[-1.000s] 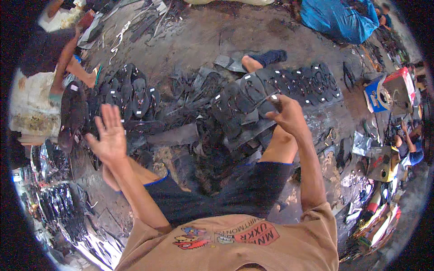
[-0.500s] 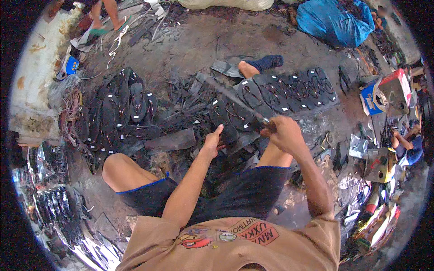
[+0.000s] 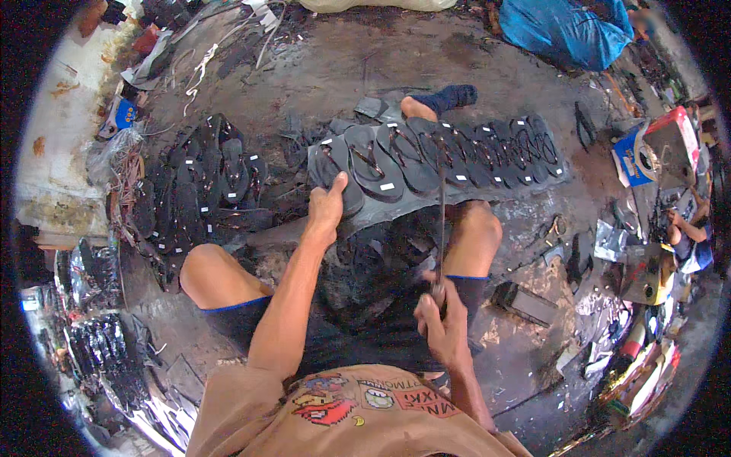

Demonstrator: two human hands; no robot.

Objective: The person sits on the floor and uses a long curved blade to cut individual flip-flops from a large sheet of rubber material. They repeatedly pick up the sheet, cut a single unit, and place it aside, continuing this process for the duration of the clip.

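Note:
My left hand (image 3: 327,209) holds the near edge of the leftmost black flip-flop (image 3: 329,164), thumb on top; its other fingers are mostly hidden. That flip-flop lies at the left end of a long row of black flip-flops (image 3: 411,156) on a dark rubber sheet (image 3: 396,212). Small white labels sit on several of them. In my right hand (image 3: 443,316), close above my lap, is the handle of a long knife (image 3: 442,221). Its thin blade points away from me, with the far end over the middle of the row.
A heap of black flip-flops (image 3: 202,183) lies at the left. Another person's foot (image 3: 419,108) rests behind the row. A dark block (image 3: 525,303) lies right of my knee, near scissors (image 3: 556,227). Further right are an open box (image 3: 670,148) and a blue bundle (image 3: 567,34).
My right hand has come down toward my lap, turning the knife to point straight away. My left hand has moved left and outward onto the leftmost flip-flop. More of the rubber sheet shows.

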